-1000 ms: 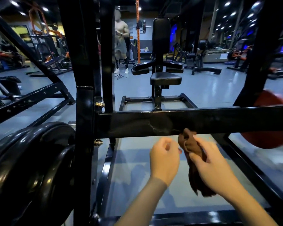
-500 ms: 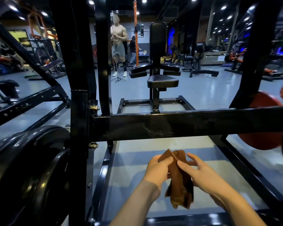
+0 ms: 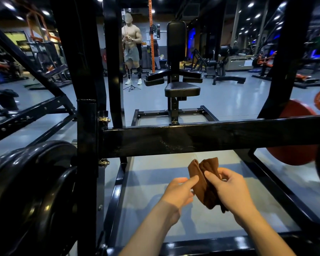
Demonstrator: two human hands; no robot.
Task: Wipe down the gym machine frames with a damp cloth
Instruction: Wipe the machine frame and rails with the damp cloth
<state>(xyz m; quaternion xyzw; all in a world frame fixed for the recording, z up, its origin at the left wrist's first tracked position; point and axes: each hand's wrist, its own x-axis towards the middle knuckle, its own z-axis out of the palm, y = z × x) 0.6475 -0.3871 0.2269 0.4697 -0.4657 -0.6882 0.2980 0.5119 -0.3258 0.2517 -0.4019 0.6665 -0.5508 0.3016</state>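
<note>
The brown cloth hangs folded below the black crossbar, apart from it. The right hand grips it with curled fingers, and the left hand seems to pinch its left edge between thumb and forefinger, other fingers loosely bent.

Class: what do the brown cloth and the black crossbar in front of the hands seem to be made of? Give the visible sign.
Cloth: soft woven or terry fabric, matte; it folds and droops. Crossbar: probably painted steel, glossy black; straight square edges, reflections, bolted joints.
</note>
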